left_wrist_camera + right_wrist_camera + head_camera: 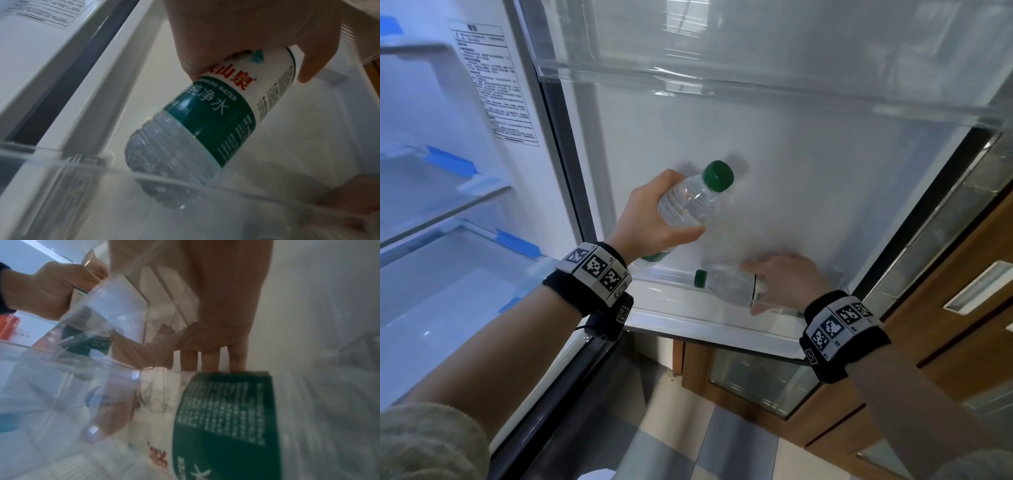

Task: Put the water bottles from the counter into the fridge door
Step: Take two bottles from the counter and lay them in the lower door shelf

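My left hand (654, 219) grips a clear water bottle (690, 200) with a green cap, tilted cap-up in front of the white inner fridge door. In the left wrist view this bottle's (205, 123) base dips behind the clear front rim (82, 164) of the lower door shelf (709, 323). My right hand (786, 282) holds a second green-capped bottle (726, 284) by its label, lying almost flat with the cap pointing left, low in the same shelf. The right wrist view shows that bottle's green label (222, 418) under my fingers (211, 360).
A clear upper door shelf (722, 80) spans the door above both hands. The fridge interior with glass shelves (448, 205) lies to the left. A wooden cabinet (945, 308) stands close on the right, tiled floor below.
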`<state>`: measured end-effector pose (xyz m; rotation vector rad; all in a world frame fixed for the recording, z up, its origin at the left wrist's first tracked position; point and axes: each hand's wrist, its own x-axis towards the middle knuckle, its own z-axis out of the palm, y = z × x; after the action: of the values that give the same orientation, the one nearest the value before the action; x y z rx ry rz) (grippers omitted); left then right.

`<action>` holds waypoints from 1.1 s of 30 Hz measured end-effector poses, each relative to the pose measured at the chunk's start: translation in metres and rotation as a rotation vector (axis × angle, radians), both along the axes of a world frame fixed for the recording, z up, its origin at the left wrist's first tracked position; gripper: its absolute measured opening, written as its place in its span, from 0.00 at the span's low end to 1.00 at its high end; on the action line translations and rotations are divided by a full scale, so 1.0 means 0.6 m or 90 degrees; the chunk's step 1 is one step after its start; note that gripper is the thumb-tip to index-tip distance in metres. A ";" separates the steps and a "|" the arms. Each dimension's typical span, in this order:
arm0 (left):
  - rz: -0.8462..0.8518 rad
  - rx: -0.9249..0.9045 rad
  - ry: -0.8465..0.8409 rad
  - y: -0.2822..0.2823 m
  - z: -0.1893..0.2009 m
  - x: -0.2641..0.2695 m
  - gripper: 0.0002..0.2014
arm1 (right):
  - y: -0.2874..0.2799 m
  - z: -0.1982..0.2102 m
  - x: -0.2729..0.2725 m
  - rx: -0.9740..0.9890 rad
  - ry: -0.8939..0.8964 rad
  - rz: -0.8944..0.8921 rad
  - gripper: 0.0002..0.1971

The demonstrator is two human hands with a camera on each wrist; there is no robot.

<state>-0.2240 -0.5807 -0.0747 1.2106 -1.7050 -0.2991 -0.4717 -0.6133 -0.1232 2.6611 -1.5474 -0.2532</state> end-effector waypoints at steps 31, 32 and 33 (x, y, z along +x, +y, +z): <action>-0.057 0.188 -0.452 0.016 -0.043 0.011 0.37 | 0.018 -0.007 -0.001 0.054 -0.685 0.056 0.12; -0.054 0.194 -0.445 0.016 -0.044 0.011 0.38 | 0.026 0.000 0.004 0.098 -0.710 0.053 0.13; -0.051 0.202 -0.436 0.016 -0.047 0.012 0.38 | 0.033 0.006 0.009 0.150 -0.724 0.047 0.14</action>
<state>-0.2170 -0.5710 -0.1027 1.5983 -2.3613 -0.2198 -0.4664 -0.5934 -0.1196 3.1965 -1.6037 1.3832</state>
